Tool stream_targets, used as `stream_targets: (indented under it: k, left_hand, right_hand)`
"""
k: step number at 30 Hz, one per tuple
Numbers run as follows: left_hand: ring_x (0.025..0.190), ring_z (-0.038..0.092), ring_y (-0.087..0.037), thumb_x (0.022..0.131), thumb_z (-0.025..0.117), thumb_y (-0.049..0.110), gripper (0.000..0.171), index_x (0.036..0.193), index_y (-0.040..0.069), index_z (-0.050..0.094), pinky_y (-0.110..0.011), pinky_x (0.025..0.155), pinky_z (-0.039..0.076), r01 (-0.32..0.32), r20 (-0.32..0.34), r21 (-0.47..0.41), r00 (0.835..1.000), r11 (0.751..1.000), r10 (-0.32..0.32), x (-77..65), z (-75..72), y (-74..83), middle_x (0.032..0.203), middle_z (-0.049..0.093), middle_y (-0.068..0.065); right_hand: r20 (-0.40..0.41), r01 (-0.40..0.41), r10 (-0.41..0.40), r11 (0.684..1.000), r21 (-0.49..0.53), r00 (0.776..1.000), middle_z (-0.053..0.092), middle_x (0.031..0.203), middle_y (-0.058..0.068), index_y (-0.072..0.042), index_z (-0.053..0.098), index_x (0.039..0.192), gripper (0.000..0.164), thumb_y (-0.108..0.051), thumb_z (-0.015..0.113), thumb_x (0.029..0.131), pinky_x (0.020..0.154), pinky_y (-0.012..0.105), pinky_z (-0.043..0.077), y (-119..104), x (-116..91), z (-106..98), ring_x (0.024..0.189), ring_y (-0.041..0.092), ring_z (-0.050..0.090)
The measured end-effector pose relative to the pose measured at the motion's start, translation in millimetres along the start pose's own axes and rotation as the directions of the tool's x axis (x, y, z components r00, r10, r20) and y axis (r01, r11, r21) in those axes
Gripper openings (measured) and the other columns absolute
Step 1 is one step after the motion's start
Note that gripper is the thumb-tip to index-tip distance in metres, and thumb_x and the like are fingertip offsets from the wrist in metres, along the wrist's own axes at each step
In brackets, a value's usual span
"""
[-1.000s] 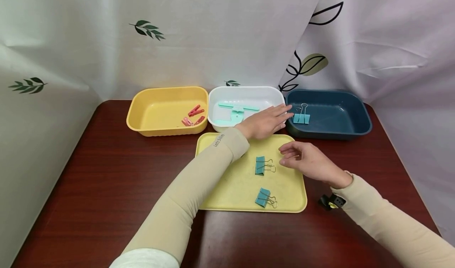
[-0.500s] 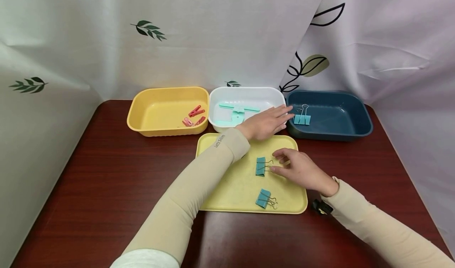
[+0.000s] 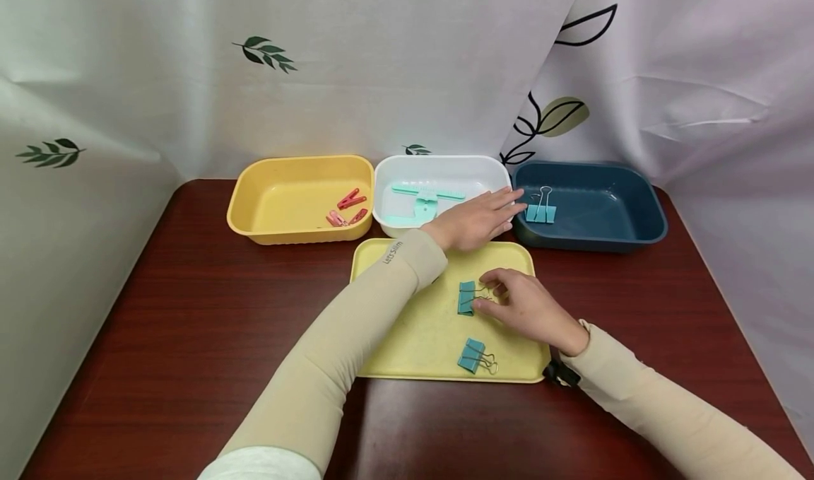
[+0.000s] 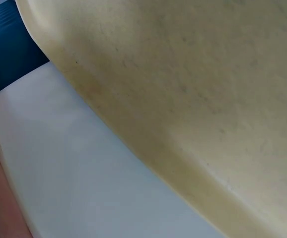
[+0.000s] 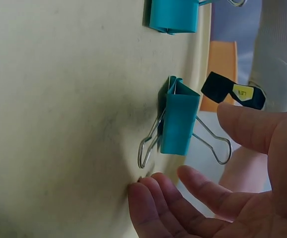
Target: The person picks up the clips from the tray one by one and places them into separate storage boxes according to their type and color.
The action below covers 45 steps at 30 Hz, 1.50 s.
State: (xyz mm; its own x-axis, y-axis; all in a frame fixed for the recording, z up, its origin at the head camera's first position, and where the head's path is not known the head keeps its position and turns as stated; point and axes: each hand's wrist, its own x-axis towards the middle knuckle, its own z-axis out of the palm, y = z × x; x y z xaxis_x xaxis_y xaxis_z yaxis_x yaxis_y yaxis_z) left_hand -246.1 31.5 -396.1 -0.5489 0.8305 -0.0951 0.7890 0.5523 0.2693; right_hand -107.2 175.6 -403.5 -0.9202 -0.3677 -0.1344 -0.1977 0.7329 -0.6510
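A teal binder clip (image 3: 466, 297) lies on the yellow tray (image 3: 413, 331), its wire handles pointing right. My right hand (image 3: 524, 307) is at those handles, fingers loosely bent. In the right wrist view the same clip (image 5: 179, 121) sits between spread thumb and fingers, with no firm grip visible. Nearer the tray's front lies a second teal binder clip (image 3: 471, 355). My left hand (image 3: 475, 220) stretches flat over the near right part of the white bin (image 3: 389, 227), fingertips reaching the dark blue bin's left rim, holding nothing visible. Its forearm hides the tray's left part.
Inside the dark blue bin (image 3: 591, 234) is another teal binder clip (image 3: 541, 213). Mint-green plastic clips (image 3: 427, 193) lie in the white bin. The yellow bin (image 3: 299, 236) holds red and pink clothespins (image 3: 351, 198). A patterned curtain (image 3: 381, 56) hangs behind.
My right hand has moved left and slightly toward the front, from the tray's right side to the upper binder clip's handles. My left hand has stayed in place.
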Motion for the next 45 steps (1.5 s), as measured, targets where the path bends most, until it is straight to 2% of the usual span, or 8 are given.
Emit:
stream_targets:
  k: [11,16,19,25,33,41,45]
  left_hand:
    - [0.154,-0.004,-0.017,0.112,0.026,0.033,0.053,0.162,0.017,0.020,-0.029,0.121,-0.001,-0.006,-0.001,0.008,1.000,1.000,0.006,0.6,0.5,-1.2,0.169,0.004,-0.002]
    - [0.154,-0.004,-0.017,0.112,0.027,0.033,0.053,0.162,0.017,0.020,-0.028,0.121,-0.002,-0.008,-0.001,0.003,1.000,1.000,0.008,1.6,0.9,-2.0,0.169,0.004,-0.002]
    - [0.154,-0.005,-0.017,0.112,0.026,0.033,0.053,0.162,0.017,0.019,-0.027,0.121,-0.002,-0.007,0.001,0.001,1.000,1.000,0.007,2.2,1.4,-2.4,0.170,0.003,-0.002]
    - [0.154,-0.005,-0.017,0.112,0.026,0.033,0.053,0.162,0.017,0.019,-0.027,0.121,-0.003,-0.006,0.006,0.005,1.000,1.000,0.006,2.6,1.9,-2.7,0.170,0.003,-0.002]
    - [0.154,-0.005,-0.017,0.112,0.026,0.033,0.053,0.162,0.016,0.019,-0.028,0.121,-0.001,-0.015,0.004,0.007,1.000,1.000,0.015,2.1,0.8,-2.9,0.170,0.003,-0.002]
    - [0.154,-0.005,-0.018,0.112,0.026,0.032,0.053,0.162,0.016,0.019,-0.028,0.121,-0.001,-0.018,0.004,0.006,1.000,1.000,0.018,2.0,0.6,-2.9,0.169,0.003,-0.003]
    - [0.154,-0.005,-0.018,0.112,0.026,0.032,0.053,0.162,0.016,0.018,-0.027,0.121,-0.002,-0.018,0.007,0.004,1.000,1.000,0.018,2.1,0.7,-2.8,0.169,0.003,-0.003]
  right_hand:
    - [-0.009,0.025,-0.025,1.000,-0.014,1.000,0.067,0.099,0.006,-0.001,0.070,0.115,0.042,-0.028,0.082,0.085,0.080,0.040,0.049,0.0,2.3,7.7,0.088,0.020,0.058]
    - [-0.005,0.033,-0.033,0.999,-0.031,0.999,0.066,0.098,0.006,0.000,0.070,0.114,0.039,-0.025,0.082,0.086,0.079,0.039,0.048,0.1,3.3,8.2,0.087,0.020,0.057]
    - [-0.003,0.037,-0.037,0.998,-0.044,0.999,0.068,0.101,0.007,0.001,0.070,0.115,0.036,-0.021,0.079,0.087,0.083,0.042,0.049,0.2,3.2,7.9,0.090,0.022,0.058]
    - [-0.001,0.060,-0.061,0.995,-0.081,0.998,0.069,0.112,0.013,0.004,0.069,0.116,0.034,-0.013,0.073,0.088,0.094,0.049,0.049,1.1,3.5,5.1,0.105,0.028,0.061]
    - [-0.006,0.055,-0.056,0.993,-0.106,0.998,0.069,0.112,0.015,0.004,0.070,0.112,0.030,-0.005,0.068,0.083,0.096,0.051,0.047,3.5,3.8,1.2,0.111,0.031,0.060]
    - [-0.028,0.071,-0.075,0.991,-0.116,0.997,0.067,0.108,0.012,-0.001,0.070,0.106,0.027,-0.016,0.080,0.085,0.091,0.047,0.046,6.9,2.7,4.1,0.106,0.029,0.057]
    - [-0.036,0.074,-0.079,0.989,-0.125,0.996,0.065,0.104,0.012,-0.003,0.070,0.099,0.019,-0.012,0.080,0.085,0.089,0.047,0.047,8.7,3.0,4.9,0.103,0.028,0.056]
